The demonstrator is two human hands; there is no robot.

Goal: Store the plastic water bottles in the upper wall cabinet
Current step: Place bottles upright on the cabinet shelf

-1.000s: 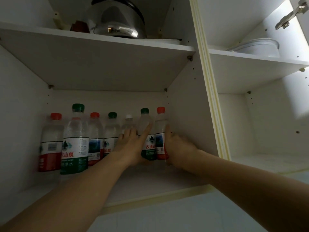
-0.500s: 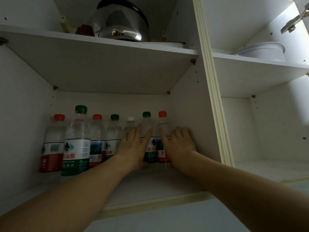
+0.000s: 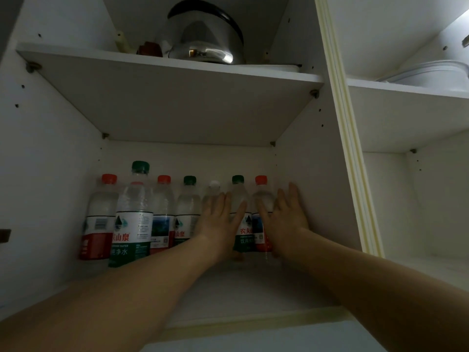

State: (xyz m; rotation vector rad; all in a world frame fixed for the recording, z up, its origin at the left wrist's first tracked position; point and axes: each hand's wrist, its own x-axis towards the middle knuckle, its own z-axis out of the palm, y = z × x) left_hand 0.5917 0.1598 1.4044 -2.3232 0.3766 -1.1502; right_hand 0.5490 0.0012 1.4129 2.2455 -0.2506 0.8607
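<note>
Left hand point(image 3: 219, 224) flat, fingers spread, palm toward the white-capped bottle point(image 3: 212, 196) and green-capped bottle point(image 3: 241, 217); contact cannot be confirmed. Right hand point(image 3: 284, 222) flat, fingers extended, beside the red-capped bottle point(image 3: 261, 199) at the lower shelf's point(image 3: 241, 293) right rear corner. Neither grips anything. Seven water bottles stand upright along the back edge. Steel kettle point(image 3: 203, 36) on the upper shelf point(image 3: 177, 69).

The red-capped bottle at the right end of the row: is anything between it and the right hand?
Nothing visible. The right hand lies open beside the red-capped bottle, fingers spread flat near the cabinet's side wall. Contact cannot be judged here.
</note>
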